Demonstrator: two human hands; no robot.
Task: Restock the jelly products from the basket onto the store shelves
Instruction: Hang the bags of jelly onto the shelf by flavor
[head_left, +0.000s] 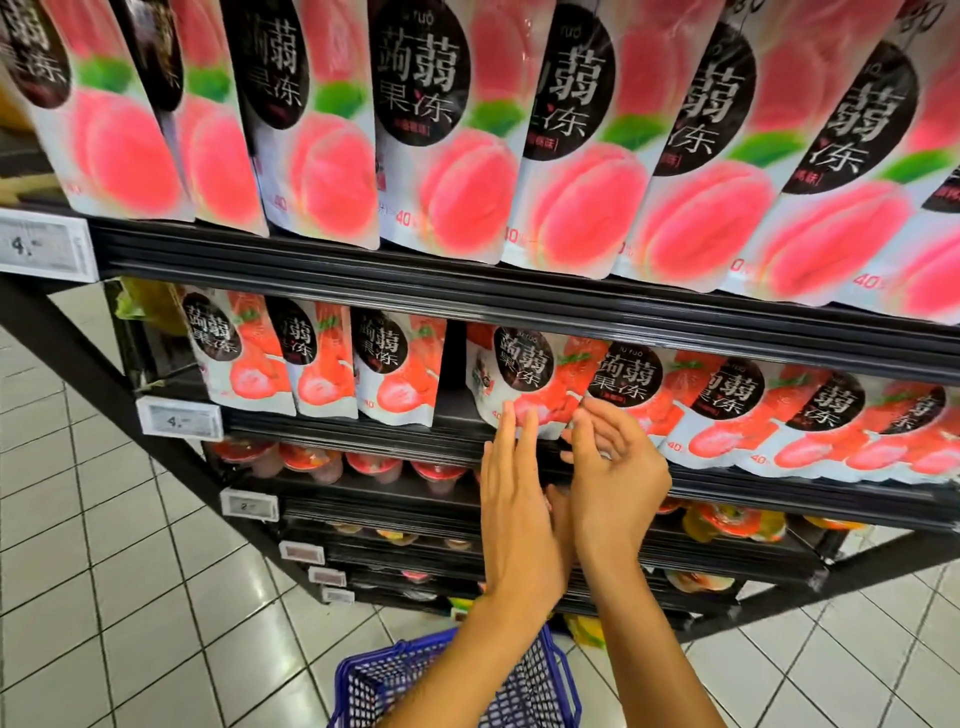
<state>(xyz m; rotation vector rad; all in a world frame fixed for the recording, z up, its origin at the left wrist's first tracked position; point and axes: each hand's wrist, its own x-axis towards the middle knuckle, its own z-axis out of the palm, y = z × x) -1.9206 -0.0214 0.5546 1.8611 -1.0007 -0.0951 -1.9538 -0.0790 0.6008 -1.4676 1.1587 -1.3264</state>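
**Shelf layout.** At the far left, a price label (179, 418) is clipped to the front rail of the second shelf (332, 434). Next to it stand three strawberry konjac jelly pouches (322, 364), side by side and facing the aisle. A dark gap (453, 374) separates them from the handled strawberry pouch (524, 376). This pouch is the leftmost of the right-hand row (779, 415), whose pouches overlap one another. The top shelf carries peach konjac jelly pouches (452, 130), and the shelf below holds jelly cups (311, 460).

**Hands.** The left hand (514, 499) is flat, with its fingers straight and close together. Their tips rest on the lower edge of the handled pouch, and the hand grips nothing. The right hand (613, 478) has loosely bent fingers, with their tips at the pouch's lower right corner. The thumb is held apart below, and no pinch is visible. This contact is probably for squaring the pouch base against the rail so that the pouch stands without support.

**Orientation.** The pouch's long axis is near vertical and appears lightly tilted in this wide view. The top tucks under the rail of the shelf above and the base sits on the second shelf. The printed face points outward, as on the neighbouring pouches, so that shoppers can read the label.

**Supply.** The blue basket (363, 686) sits on the tiled floor (104, 571) beneath the forearms. Its contents cannot be determined.

**Next step.** The gap is probably the next position to fill.
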